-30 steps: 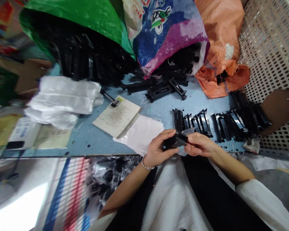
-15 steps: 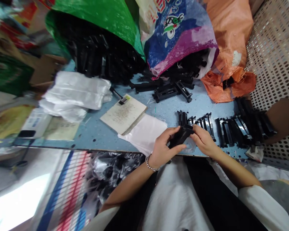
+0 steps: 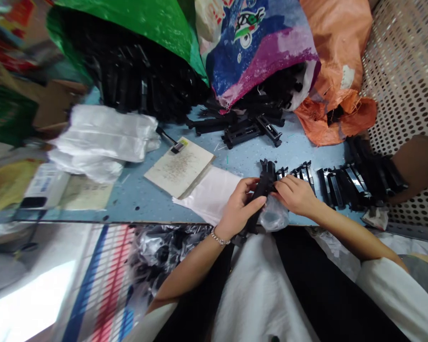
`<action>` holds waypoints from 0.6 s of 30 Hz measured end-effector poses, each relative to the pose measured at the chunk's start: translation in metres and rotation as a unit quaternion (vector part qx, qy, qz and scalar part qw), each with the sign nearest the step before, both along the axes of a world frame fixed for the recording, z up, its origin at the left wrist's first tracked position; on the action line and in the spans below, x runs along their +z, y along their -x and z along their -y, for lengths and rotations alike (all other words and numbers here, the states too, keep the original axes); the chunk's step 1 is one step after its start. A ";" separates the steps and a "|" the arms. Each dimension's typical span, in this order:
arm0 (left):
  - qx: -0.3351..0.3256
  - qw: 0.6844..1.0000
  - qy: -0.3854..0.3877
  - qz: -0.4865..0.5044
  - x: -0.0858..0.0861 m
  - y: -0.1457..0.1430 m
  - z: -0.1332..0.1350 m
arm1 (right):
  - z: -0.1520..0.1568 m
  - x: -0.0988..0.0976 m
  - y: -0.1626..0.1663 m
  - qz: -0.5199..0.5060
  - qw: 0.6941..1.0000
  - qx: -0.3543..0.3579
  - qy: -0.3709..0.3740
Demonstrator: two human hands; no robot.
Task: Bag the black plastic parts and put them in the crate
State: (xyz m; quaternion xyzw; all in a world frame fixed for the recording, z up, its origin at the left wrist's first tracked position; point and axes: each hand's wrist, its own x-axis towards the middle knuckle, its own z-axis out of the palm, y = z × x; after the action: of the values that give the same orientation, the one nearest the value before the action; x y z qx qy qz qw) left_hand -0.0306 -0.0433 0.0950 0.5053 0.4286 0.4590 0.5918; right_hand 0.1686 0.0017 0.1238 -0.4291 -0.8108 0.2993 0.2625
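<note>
Over the worktop's (image 3: pixel 128 197) near edge, our left hand (image 3: pixel 235 211) grips a black part (image 3: pixel 260 189), its middle covered; we cannot tell its far end from pieces (image 3: pixel 283 172) behind. Our right hand (image 3: pixel 297 194) meets its side above a clear bag (image 3: pixel 274 216), fingertips hidden, so we cannot tell whether it pinches anything. Sacks (image 3: pixel 258 54), cut off above, hide the far edge.

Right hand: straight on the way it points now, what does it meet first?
Likely the black part gripped by the left hand; it lies right at the tips of the right hand, perhaps touching, though depth is unclear.
</note>
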 end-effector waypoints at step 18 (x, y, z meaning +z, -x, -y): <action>0.058 0.997 0.040 0.017 -0.005 -0.013 0.003 | -0.009 -0.022 0.003 -0.001 0.999 0.021 0.047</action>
State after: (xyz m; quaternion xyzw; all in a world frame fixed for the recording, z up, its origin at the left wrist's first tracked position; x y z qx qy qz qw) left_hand -0.0176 -0.0466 0.0902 0.4474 0.4649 0.4833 0.5918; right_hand 0.1653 0.0106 0.1023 -0.4237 -0.8041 0.3434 0.2365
